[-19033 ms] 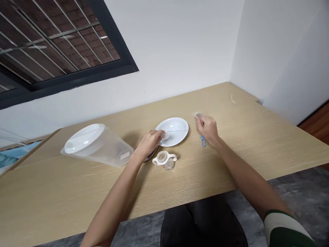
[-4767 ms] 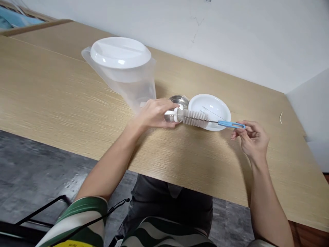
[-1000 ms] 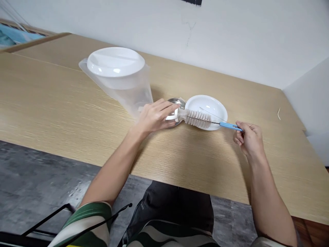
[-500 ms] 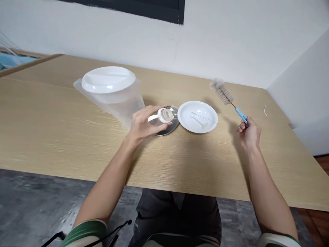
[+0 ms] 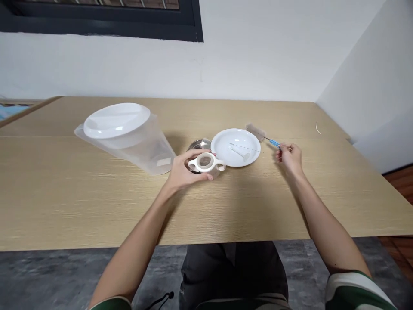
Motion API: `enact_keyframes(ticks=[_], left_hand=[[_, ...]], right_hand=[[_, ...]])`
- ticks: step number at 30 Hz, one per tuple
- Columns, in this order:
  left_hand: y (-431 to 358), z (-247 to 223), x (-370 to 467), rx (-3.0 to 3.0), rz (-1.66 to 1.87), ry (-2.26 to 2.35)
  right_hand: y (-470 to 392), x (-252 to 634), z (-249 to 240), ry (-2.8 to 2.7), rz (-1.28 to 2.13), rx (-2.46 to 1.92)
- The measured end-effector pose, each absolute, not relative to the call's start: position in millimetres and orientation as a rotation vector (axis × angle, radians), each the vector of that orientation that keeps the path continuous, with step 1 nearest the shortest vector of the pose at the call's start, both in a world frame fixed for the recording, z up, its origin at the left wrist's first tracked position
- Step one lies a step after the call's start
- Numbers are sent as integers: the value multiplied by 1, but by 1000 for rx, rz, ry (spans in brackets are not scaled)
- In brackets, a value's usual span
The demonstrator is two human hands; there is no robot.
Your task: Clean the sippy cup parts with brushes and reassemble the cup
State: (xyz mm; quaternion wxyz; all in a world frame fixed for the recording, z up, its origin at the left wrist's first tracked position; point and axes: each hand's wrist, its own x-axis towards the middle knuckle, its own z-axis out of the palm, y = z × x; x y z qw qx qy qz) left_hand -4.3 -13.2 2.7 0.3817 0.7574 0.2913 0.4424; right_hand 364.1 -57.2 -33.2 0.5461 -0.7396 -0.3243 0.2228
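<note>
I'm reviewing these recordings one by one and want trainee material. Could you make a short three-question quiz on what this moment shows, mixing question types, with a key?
1. Short answer: What is the left hand holding?
2. True or false: The right hand grips the brush by its blue handle.
3. Multiple choice: Where does the thin wire lie?
A) Inside the pitcher
B) On the white plate
C) On the floor

Key
1. A small container with a white two-handled collar.
2. True.
3. B.
</note>
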Motion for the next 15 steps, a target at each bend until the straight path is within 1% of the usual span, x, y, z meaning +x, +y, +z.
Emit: enact_keyframes(ticks=[4, 10, 15], left_hand=[[-17, 0, 3, 1824, 976, 703], [-26, 3, 15, 1891, 775, 728], [-34, 3, 24, 1890, 687, 717]], right_hand=[[-62, 362, -34, -1058, 420, -1943], [-70, 354, -30, -1492, 432, -2101], [-74, 351, -21, -1732, 348, -2258]])
